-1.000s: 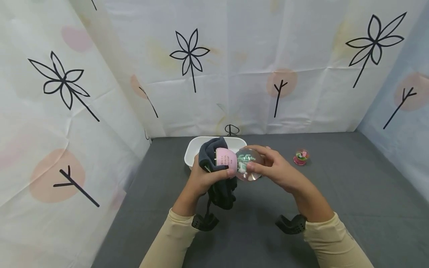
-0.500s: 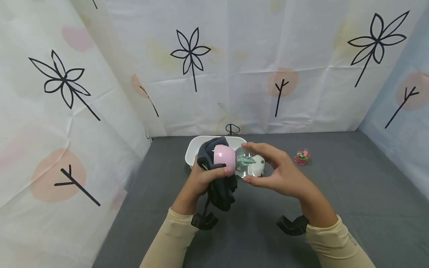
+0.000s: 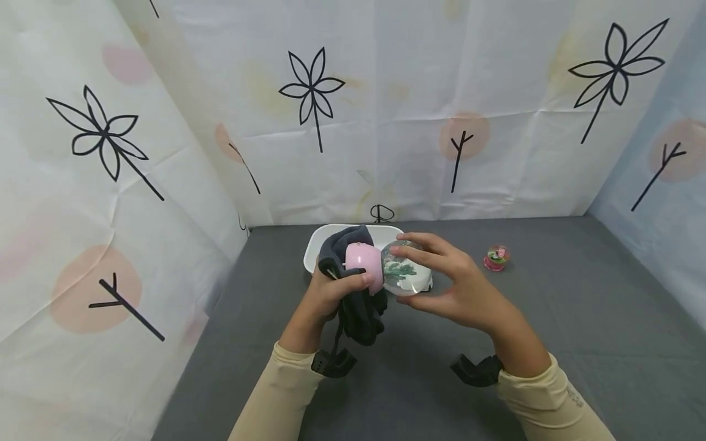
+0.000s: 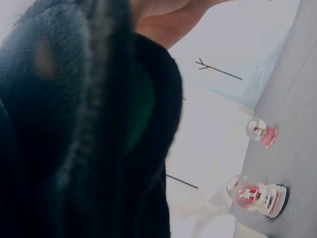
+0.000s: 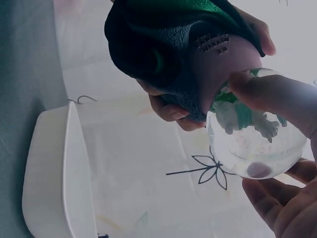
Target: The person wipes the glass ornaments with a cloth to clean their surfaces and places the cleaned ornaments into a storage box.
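A snow globe with a pink base (image 3: 364, 264) and a clear ball (image 5: 257, 134) lies sideways between my hands, a green and white figure inside. My left hand (image 3: 331, 293) grips the base through a dark cloth (image 3: 361, 318), thumb against the pink side. With thumb and fingers spread round the ball, my right hand (image 3: 460, 282) holds the other end. Raised lettering on the base shows in the right wrist view. The cloth fills much of the left wrist view and hides most of the left hand there.
Behind the hands stands a white tub (image 3: 317, 245) on the grey table (image 3: 551, 318). A small pink-based snow globe (image 3: 496, 258) stands to the right. The left wrist view also has a white-based snow globe (image 4: 265, 199) with a red figure. Patterned cloth walls surround the table.
The snow globe has turned about its length, so the base's lettering has left the head view. My right fingers have shifted round the ball, and the globe has moved slightly left.
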`<state>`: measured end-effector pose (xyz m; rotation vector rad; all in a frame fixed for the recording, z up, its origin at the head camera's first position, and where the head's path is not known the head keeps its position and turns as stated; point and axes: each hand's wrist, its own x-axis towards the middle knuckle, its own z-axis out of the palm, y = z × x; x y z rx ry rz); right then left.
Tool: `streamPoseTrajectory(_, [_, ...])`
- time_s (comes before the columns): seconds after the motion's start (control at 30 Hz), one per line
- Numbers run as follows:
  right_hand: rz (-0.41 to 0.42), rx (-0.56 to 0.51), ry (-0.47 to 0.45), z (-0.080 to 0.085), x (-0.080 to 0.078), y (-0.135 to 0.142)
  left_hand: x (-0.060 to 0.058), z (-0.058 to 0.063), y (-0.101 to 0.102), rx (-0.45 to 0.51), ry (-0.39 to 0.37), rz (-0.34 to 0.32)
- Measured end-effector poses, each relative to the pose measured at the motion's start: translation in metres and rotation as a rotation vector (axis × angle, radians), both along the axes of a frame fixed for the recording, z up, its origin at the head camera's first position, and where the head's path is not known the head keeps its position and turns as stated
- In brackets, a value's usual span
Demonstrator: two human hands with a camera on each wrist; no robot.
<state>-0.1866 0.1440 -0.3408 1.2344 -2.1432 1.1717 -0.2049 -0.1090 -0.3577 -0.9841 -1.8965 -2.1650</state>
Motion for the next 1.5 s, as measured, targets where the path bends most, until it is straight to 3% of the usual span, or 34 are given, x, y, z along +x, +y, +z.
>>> streamPoseTrajectory(0.13, [0.041, -0.036, -0.063, -0.001, -0.002, 0.001, 0.002, 0.001, 0.002, 0.003, 0.023, 0.019])
streamPoseTrajectory(0.33, [0.164, -0.174, -0.358, -0.004, -0.007, 0.004, 0.006, 0.003, 0.003, 0.017, 0.099, 0.075])
streamPoseTrajectory(0.57, [0.163, -0.136, -0.727, -0.009, -0.014, 0.004, 0.007, 0.003, 0.005, -0.019, 0.212, 0.151])
streamPoseTrajectory(0.7, [0.185, -0.167, -0.817, -0.009, -0.015, -0.003, 0.007, 0.000, 0.005, -0.047, 0.245, 0.146])
streamPoseTrajectory(0.9, [0.189, -0.179, -0.800, -0.009, -0.013, -0.004, 0.005, -0.001, 0.006, -0.070, 0.238, 0.129])
streamPoseTrajectory(1.17, [0.234, -0.205, -0.739, -0.007, -0.011, -0.002, 0.002, -0.001, 0.004, -0.050, 0.154, 0.046])
streamPoseTrajectory(1.4, [0.125, -0.142, -0.475, -0.012, -0.009, 0.000, 0.005, 0.000, 0.000, -0.094, 0.141, 0.047])
streamPoseTrajectory(1.5, [0.089, -0.149, -0.406, -0.013, -0.008, 0.000, 0.007, 0.001, 0.000, -0.096, 0.114, 0.043])
